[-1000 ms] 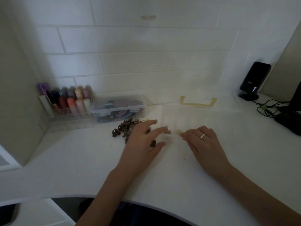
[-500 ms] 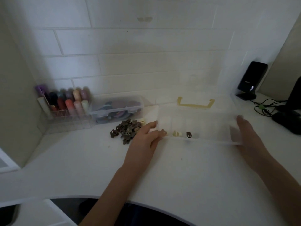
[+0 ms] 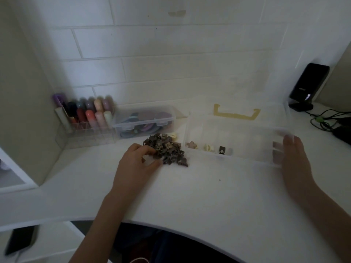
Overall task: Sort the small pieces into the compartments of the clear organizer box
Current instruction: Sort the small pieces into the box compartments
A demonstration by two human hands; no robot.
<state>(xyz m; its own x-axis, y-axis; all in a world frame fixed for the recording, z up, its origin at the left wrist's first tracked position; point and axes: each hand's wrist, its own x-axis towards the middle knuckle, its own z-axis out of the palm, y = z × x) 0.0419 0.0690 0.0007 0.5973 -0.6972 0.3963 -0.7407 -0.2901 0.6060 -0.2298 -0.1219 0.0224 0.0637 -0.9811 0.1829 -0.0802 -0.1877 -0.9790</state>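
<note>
Nearest, at the lower left below the desk [image 3: 209, 196] edge: a dark phone [image 3: 20, 240] lying flat on a white ledge. On the white desk itself, left hand [image 3: 133, 166] palm down, fingers [image 3: 146, 149] curled into the near-left side of the pile of small brown pieces [image 3: 165, 149], thumb touching the pile's near edge; whether a piece is pinched, cannot tell. Right hand [image 3: 296, 164] blurred, flat and upright, fingers loosely together and extended, pressed against the right end of the clear organizer box [image 3: 247, 160]. Box resting on the desk just right of the pile, lid open behind it with a yellow handle [image 3: 235, 114]. In its near-left compartments, side by side: a tan piece [image 3: 191, 144], a cream piece [image 3: 208, 147], a dark piece [image 3: 222, 149]. Farther back on the left, against the tiled wall: a clear rack of coloured markers [image 3: 89, 114], and beside it a closed clear case [image 3: 146, 120] with coloured items inside. At far right, a black device on a stand [image 3: 307, 86], with dark cables [image 3: 328, 120] near it.
</note>
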